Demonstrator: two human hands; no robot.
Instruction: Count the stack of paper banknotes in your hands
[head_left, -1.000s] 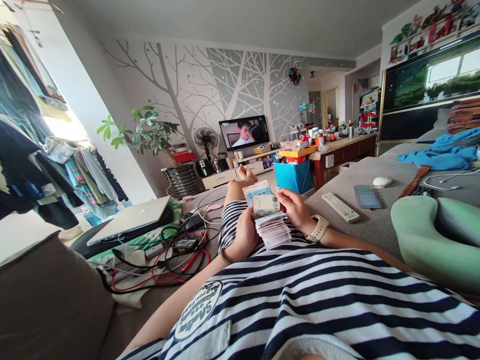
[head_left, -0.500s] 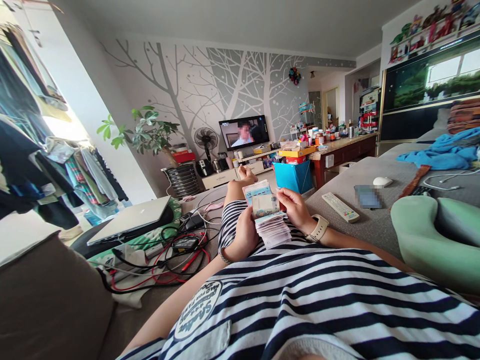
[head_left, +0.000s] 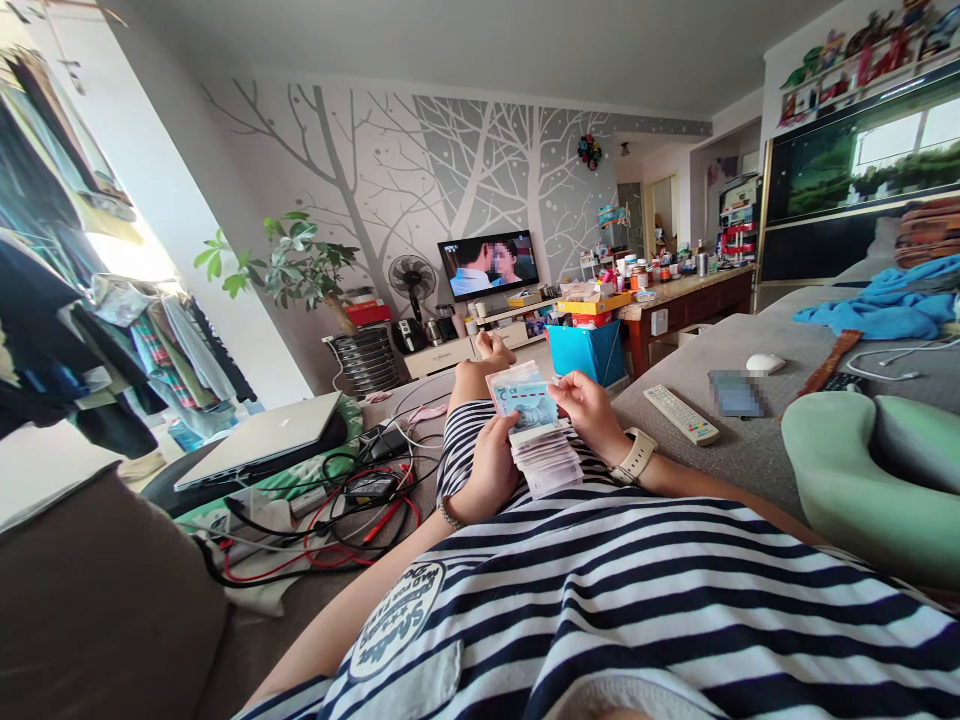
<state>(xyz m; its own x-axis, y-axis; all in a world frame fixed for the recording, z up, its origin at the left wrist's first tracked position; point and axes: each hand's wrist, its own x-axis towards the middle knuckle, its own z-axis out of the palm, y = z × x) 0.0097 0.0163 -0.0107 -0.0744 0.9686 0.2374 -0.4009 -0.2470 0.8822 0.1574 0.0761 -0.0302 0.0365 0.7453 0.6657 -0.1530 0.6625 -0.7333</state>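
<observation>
A thick stack of banknotes (head_left: 541,455) is folded over in my lap above my striped shirt. My left hand (head_left: 491,470) grips the stack from the left, fingers wrapped round its lower half. My right hand (head_left: 589,408), with a pale watch at the wrist, pinches the top greenish note (head_left: 527,400) at its right edge and holds it flat above the rest. Behind the notes my bare leg stretches toward the television.
On the grey sofa to my right lie a remote control (head_left: 681,414), a white mouse (head_left: 764,363) and a green cushion (head_left: 870,470). To my left sit a closed laptop (head_left: 262,438) and tangled red and black cables (head_left: 337,510). A television (head_left: 488,265) and a blue bin (head_left: 586,352) stand ahead.
My right hand has lifted the top note from folded down to flat across the upper part of the stack. My left hand has stayed put. The television picture has changed.
</observation>
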